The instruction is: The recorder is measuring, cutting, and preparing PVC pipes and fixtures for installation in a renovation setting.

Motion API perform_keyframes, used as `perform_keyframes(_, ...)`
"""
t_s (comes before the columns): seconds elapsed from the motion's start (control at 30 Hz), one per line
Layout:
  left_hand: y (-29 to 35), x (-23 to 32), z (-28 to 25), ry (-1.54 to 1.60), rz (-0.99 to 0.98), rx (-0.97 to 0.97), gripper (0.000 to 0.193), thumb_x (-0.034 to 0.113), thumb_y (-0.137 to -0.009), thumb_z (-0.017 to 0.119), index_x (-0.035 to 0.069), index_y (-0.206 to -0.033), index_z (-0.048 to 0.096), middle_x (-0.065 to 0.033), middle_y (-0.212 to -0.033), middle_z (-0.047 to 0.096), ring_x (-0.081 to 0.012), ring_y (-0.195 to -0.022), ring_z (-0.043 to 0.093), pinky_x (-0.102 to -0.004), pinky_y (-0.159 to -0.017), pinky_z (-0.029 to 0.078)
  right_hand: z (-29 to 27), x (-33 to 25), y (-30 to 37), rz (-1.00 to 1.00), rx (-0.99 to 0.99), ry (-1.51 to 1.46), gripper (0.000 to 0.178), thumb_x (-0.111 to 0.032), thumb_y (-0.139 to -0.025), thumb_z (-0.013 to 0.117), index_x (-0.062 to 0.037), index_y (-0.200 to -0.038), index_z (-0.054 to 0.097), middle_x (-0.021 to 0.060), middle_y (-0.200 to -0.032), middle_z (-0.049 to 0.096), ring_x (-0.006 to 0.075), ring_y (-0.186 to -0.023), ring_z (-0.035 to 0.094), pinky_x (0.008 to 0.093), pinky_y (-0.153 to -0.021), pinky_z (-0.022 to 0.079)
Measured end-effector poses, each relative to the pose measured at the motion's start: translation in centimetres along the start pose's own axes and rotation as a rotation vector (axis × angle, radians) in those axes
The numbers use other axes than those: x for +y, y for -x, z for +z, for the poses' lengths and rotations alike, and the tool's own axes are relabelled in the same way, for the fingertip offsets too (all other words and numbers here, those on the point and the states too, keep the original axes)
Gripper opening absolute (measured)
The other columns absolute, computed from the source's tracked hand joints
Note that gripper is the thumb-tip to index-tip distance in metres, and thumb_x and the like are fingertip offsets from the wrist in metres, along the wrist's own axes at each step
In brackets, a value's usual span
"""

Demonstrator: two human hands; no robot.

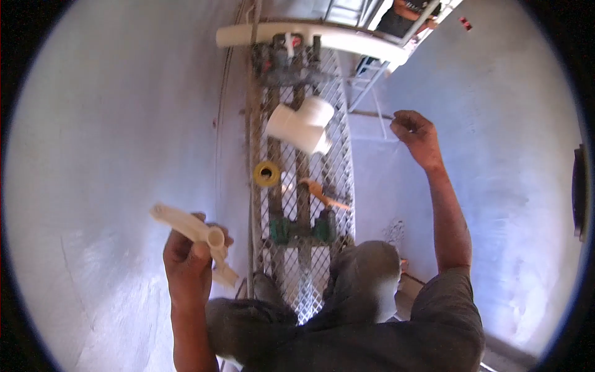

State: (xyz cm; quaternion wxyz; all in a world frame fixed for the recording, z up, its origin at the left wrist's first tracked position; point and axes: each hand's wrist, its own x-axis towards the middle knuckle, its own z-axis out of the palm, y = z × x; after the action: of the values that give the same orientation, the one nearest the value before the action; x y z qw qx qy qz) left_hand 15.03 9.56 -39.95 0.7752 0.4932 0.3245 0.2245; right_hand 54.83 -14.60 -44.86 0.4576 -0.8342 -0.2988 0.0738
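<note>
My left hand [189,254], low on the left, grips a cream plastic fitting [186,224]. The piece is a long bar with a short round socket and a bent end. Out to the right, my right hand [414,129] is raised beside the wall, with its fingers curled together. Whatever they may hold is too small to tell. Between my hands, a white pipe tee [304,126] lies on a metal mesh platform [310,273]. Nearer to me on the mesh are a yellow tape roll [266,174] and an orange-handled tool [319,192], its kind blurred.
A long white pipe [334,38] lies across the platform's far end, by a dark tool with a red part [288,53]. Green blocks [280,229] sit near my knees. Pale walls [124,124] flank both sides. Another person [403,18] is by a metal ladder [365,87].
</note>
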Motion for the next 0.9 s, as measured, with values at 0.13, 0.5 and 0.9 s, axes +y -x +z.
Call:
perform_keyframes(0.13,-0.3,0.8,-0.4,0.001,0.054,-0.012,0.063,0.036,-0.08,0.075,-0.004,-0.12,0.047,-0.0158,-0.099,0.064,-0.0252,-0.09,0.063,-0.0382,-0.084,0.05,2.2,1.3,0.9,0.057,-0.114,-0.012,0.023,-0.01,-0.083,0.07,0.0018,-0.102,0.065,0.0032,-0.085,0.066,0.0101,-0.079,0.061,0.0254,-0.074,0.05)
perform_keyframes(0.5,-1.0,-0.8,-1.3,-0.148,-0.018,-0.036,0.063,0.039,-0.079,0.076,0.0,-0.12,0.049,-0.0124,-0.1,0.063,-0.025,-0.095,0.063,-0.0393,-0.087,0.05,9.0,3.1,4.2,0.022,-0.36,0.005,0.026,-0.012,-0.081,0.069,0.0009,-0.103,0.065,0.0083,-0.087,0.068,0.0138,-0.079,0.064,0.0287,-0.074,0.051)
perform_keyframes(0.9,-1.9,-2.3,-2.1,-0.093,-0.1,0.059,0.047,0.023,-0.084,0.071,0.0,-0.119,0.05,-0.0127,-0.102,0.063,-0.0267,-0.096,0.063,-0.0407,-0.093,0.048,21.3,-0.7,4.3,-0.276,-0.671,0.306,0.032,-0.016,-0.076,0.071,-0.0057,-0.105,0.065,0.0117,-0.088,0.067,0.0274,-0.08,0.066,0.0371,-0.074,0.052)
